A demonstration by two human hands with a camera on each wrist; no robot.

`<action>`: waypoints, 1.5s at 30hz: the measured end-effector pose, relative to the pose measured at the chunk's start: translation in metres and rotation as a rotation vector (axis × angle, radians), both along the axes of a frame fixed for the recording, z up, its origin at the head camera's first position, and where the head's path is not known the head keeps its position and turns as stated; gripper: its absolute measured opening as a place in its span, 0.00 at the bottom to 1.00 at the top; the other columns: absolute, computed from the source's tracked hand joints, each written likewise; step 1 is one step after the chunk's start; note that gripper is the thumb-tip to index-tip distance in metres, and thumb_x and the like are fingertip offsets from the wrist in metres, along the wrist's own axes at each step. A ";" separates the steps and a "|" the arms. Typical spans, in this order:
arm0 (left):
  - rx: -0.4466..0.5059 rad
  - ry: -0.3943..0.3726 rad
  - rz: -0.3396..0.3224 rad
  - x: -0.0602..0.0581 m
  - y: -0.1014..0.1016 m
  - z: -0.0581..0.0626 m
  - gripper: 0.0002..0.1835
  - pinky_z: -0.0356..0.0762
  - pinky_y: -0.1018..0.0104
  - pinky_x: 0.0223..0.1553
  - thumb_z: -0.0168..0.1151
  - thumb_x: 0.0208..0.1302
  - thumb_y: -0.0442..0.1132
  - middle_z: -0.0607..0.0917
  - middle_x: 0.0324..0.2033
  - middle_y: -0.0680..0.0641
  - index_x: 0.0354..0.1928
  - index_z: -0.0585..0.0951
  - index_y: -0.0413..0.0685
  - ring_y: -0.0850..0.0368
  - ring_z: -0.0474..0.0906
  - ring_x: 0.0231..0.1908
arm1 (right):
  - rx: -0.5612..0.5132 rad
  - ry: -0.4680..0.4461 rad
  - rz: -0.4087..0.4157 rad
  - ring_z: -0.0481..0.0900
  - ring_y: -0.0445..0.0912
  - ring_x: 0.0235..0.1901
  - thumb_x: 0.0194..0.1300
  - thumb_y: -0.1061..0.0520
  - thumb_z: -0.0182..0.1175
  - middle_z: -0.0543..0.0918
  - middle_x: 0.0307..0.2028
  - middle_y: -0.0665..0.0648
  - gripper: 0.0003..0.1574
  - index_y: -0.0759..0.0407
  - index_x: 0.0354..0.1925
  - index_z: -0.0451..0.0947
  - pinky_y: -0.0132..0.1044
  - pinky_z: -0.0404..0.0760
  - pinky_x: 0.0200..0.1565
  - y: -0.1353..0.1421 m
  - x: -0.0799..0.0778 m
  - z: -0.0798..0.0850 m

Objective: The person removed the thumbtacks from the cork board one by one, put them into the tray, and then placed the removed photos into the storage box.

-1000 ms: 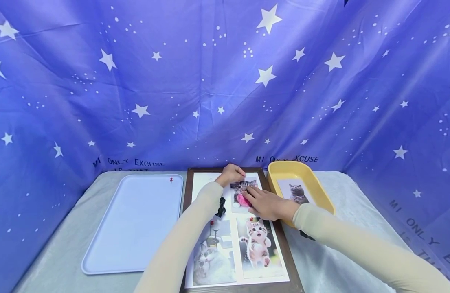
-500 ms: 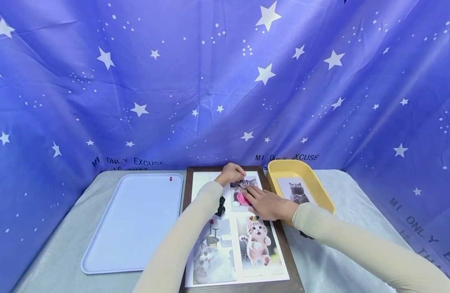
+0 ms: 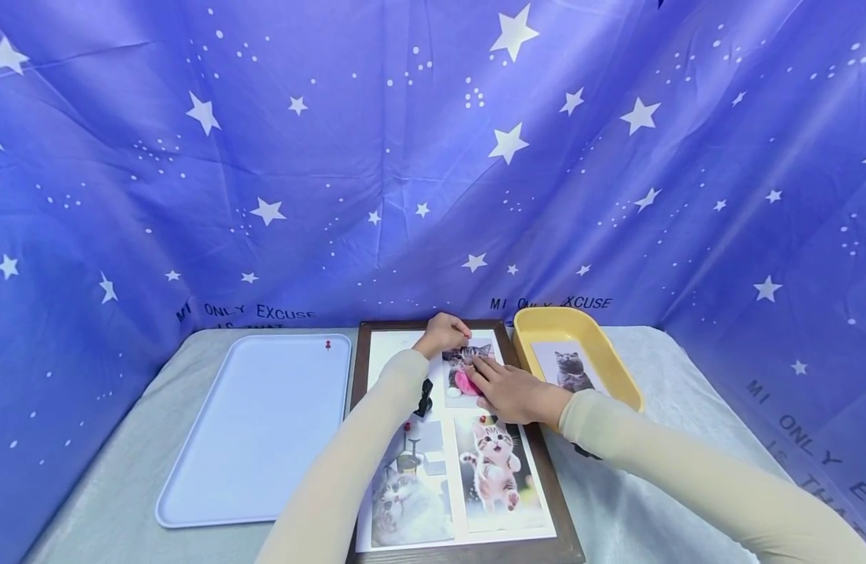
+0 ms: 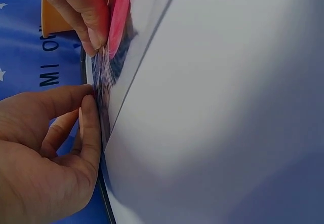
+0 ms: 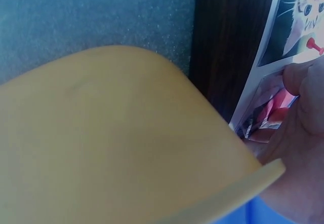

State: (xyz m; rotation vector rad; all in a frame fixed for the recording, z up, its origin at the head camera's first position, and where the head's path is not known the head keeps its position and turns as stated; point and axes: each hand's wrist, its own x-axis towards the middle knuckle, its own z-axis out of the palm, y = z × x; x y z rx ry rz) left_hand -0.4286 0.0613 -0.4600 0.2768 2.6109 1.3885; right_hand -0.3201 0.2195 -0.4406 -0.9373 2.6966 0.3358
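Head view, and both hands are at work at the far end of a dark-framed board (image 3: 561,509) lying on the pale cloth (image 3: 136,470). The left hand (image 3: 445,334) is up at the top edge of the tabby photo (image 3: 463,384), the one with the pink patch, and thumb and forefinger are pinching a red push pin (image 3: 468,338); only a speck of it shows between the tips. In comes the right hand (image 3: 515,392) from the other side, fingers stretched out and laid on that same photo, pressing on it and gripping nothing. The tabby photo itself sits in the upper right part of the white sheet (image 3: 390,348) inside the frame.

Over to the left wrist view: left fingertips right at the photo's edge, right fingertips touching its surface just beside them. The right wrist view is mostly taken up by the yellow tray (image 3: 619,368), with the right hand partly hidden behind its rim.

Nearer the person, two more pictures lie side by side on the sheet: the white cat photo (image 3: 411,501) on the left, the leaping kitten photo (image 3: 494,470) on the right, each with a red pin at its top. The yellow tray stands just right of the board, a grey cat photo (image 3: 574,372) lying inside. Left of the board, the pale blue tray (image 3: 256,439) carries one lone pin (image 3: 327,345) near its far right corner.
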 end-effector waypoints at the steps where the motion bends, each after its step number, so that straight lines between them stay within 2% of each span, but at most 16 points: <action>1: 0.000 0.000 0.002 0.000 0.000 0.000 0.07 0.70 0.77 0.27 0.70 0.56 0.29 0.90 0.40 0.43 0.37 0.89 0.39 0.61 0.75 0.31 | -0.004 0.002 0.003 0.51 0.62 0.79 0.82 0.48 0.44 0.52 0.79 0.68 0.38 0.63 0.79 0.51 0.56 0.65 0.74 0.000 0.000 0.000; 14: 0.012 -0.010 0.008 0.004 0.000 -0.002 0.06 0.72 0.77 0.28 0.70 0.57 0.30 0.90 0.39 0.42 0.37 0.89 0.39 0.61 0.76 0.30 | -0.012 0.011 0.003 0.52 0.62 0.79 0.81 0.48 0.45 0.52 0.79 0.67 0.38 0.62 0.79 0.51 0.58 0.66 0.73 0.000 0.000 -0.008; 22: 0.013 0.019 0.007 0.004 -0.001 -0.001 0.06 0.71 0.77 0.32 0.70 0.56 0.30 0.90 0.41 0.43 0.36 0.89 0.40 0.60 0.76 0.34 | 0.005 0.017 0.005 0.51 0.61 0.79 0.81 0.47 0.44 0.52 0.80 0.67 0.38 0.62 0.80 0.51 0.57 0.65 0.74 0.000 -0.001 -0.007; 34: 0.021 0.037 0.010 0.006 -0.003 0.000 0.07 0.72 0.78 0.33 0.70 0.56 0.30 0.91 0.41 0.43 0.38 0.89 0.39 0.59 0.78 0.35 | 0.015 0.045 -0.017 0.52 0.57 0.79 0.81 0.43 0.43 0.52 0.81 0.62 0.39 0.57 0.80 0.51 0.54 0.67 0.73 0.001 -0.003 -0.013; 40: 0.037 0.017 0.019 0.008 -0.003 0.001 0.07 0.73 0.76 0.35 0.70 0.58 0.30 0.90 0.43 0.43 0.39 0.90 0.40 0.58 0.79 0.37 | 0.012 0.042 -0.023 0.52 0.57 0.80 0.81 0.43 0.44 0.51 0.81 0.62 0.39 0.57 0.80 0.51 0.54 0.67 0.73 0.002 -0.003 -0.012; 45: 0.056 0.005 0.018 0.007 -0.003 0.000 0.07 0.72 0.77 0.32 0.70 0.58 0.29 0.91 0.41 0.43 0.39 0.90 0.39 0.61 0.77 0.34 | 0.015 0.040 -0.029 0.51 0.57 0.80 0.81 0.43 0.43 0.51 0.81 0.61 0.39 0.57 0.81 0.50 0.55 0.67 0.74 0.001 -0.003 -0.011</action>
